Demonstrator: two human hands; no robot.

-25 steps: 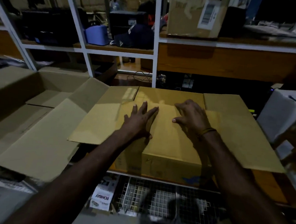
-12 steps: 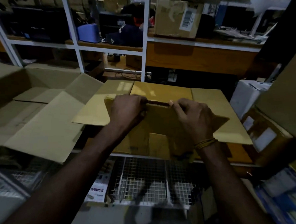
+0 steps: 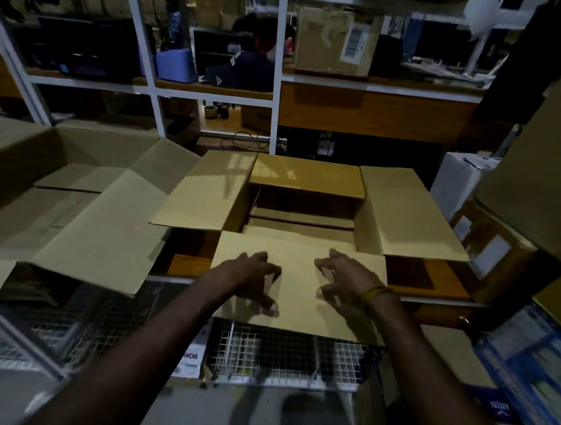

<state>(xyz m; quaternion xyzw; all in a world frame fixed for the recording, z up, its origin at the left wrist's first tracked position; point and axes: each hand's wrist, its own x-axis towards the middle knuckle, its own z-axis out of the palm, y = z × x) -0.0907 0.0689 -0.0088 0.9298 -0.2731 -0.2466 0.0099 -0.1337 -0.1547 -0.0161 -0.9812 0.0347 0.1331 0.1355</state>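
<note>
Half a second ago both hands gripped the near flap (image 3: 298, 276) upright; now it lies folded out toward the lower frame. The left hand (image 3: 252, 279) and right hand (image 3: 347, 282) are apart over it, fingers loosely curled, holding nothing. The box (image 3: 307, 176) sits at frame centre with all four flaps spread, and only its bottom flaps show inside. The near flap overhangs the table (image 3: 432, 284) edge above a wire basket (image 3: 280, 353). A bigger open box (image 3: 76, 200) crowds the left.
</note>
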